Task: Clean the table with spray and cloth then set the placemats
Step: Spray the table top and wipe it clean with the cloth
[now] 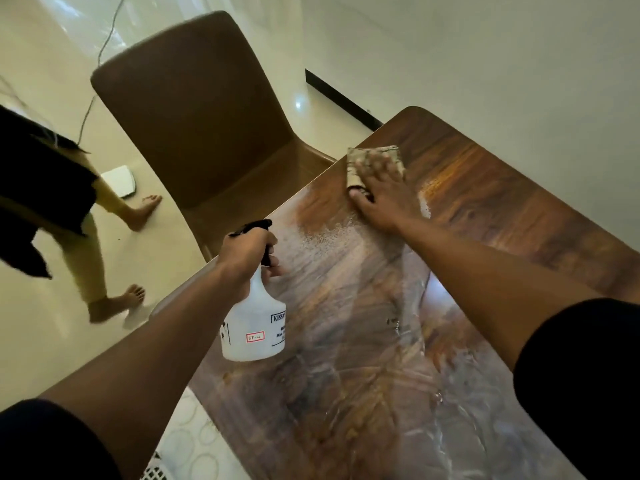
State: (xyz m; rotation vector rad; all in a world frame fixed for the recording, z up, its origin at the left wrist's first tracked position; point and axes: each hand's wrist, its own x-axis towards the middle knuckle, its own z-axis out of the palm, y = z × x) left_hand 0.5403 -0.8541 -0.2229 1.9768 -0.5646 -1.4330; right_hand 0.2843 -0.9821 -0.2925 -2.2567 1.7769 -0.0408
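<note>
Two hands work: the right hand (382,195) presses flat fingers on the cloth (374,166) at the surface (502,209) corner, twelve o'clock. The left hand (247,252) grips the spray bottle (254,323) nearer, over the seven o'clock edge.

Bare forearms, short black sleeves (581,375), bare hands (382,192)

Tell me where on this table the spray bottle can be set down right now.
Bare wood lies right of the right hand and cloth, toward the table edge by the wall, and between the two forearms, though wet there. The left hand holds the spray bottle over the chair side edge.
</note>
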